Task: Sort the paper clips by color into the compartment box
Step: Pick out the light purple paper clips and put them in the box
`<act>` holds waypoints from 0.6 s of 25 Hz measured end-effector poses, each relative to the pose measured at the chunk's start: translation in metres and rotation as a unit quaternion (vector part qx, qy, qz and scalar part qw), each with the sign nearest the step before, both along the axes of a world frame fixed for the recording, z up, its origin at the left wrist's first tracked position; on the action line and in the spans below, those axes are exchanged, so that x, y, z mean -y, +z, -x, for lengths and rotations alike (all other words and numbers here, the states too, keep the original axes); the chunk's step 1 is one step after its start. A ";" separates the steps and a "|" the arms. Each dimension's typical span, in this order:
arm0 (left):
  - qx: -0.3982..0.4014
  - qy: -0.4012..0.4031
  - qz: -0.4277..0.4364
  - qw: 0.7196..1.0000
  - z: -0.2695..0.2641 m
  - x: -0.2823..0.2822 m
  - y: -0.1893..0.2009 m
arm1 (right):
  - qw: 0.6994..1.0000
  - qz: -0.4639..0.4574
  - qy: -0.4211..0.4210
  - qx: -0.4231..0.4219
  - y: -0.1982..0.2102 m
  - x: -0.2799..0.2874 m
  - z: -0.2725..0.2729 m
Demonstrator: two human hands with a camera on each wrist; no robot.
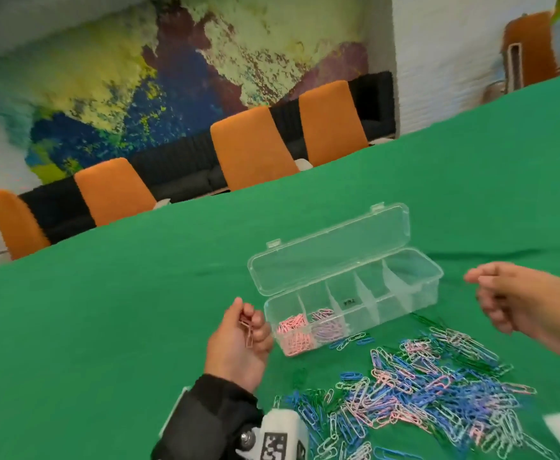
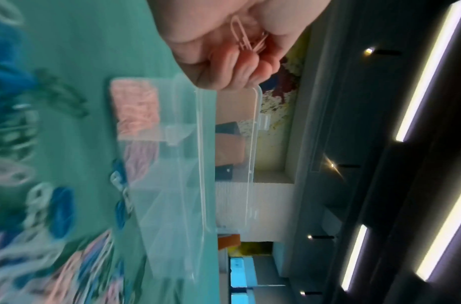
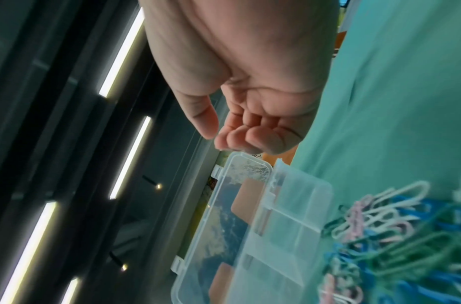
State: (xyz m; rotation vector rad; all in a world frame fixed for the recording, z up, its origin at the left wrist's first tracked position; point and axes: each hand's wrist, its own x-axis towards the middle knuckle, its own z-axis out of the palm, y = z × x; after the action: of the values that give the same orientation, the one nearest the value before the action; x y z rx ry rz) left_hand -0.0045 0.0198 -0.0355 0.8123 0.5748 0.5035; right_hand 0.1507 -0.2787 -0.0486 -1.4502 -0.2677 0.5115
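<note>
A clear compartment box point(image 1: 414, 295) stands open on the green table, its lid point(image 1: 331, 250) tipped back. Its leftmost compartment holds pink clips point(image 1: 293, 333) and the one beside it holds lilac clips point(image 1: 328, 325); the others look empty. My left hand point(image 1: 238, 340) hovers just left of the box, palm up, fingers curled round a few pink paper clips point(image 1: 247, 330) point(image 2: 246, 38). My right hand point(image 1: 511, 300) hangs above the table to the right of the box, fingers loosely curled with nothing in them point(image 3: 240, 131). A big mixed pile of clips point(image 1: 421, 386) lies in front of the box.
The green tablecloth point(image 1: 106, 310) stretches bare to the left and behind the box. Orange chairs point(image 1: 252, 147) line the far table edge. A few blue clips point(image 1: 350, 341) lie against the box's front wall.
</note>
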 end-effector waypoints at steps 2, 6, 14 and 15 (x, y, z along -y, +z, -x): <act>-0.009 0.046 -0.049 0.998 -0.027 -0.006 0.008 | 0.998 -0.059 0.008 -0.025 0.004 0.001 -0.009; -0.020 0.077 -0.081 0.994 -0.048 -0.007 0.004 | 0.985 -0.152 0.029 -0.071 0.020 0.013 -0.031; -0.031 0.051 -0.140 0.988 -0.033 -0.002 0.007 | 0.972 -0.211 0.020 -0.106 0.036 0.012 -0.103; -0.025 0.046 -0.152 0.987 -0.033 0.001 0.011 | 0.969 -0.219 0.017 -0.114 0.030 0.011 -0.110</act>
State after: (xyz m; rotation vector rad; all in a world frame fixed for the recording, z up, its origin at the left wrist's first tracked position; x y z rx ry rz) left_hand 0.0282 0.0187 -0.0246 1.0935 0.5922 0.6676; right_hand 0.2604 -0.2896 -0.0185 -0.9495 -0.2060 0.5982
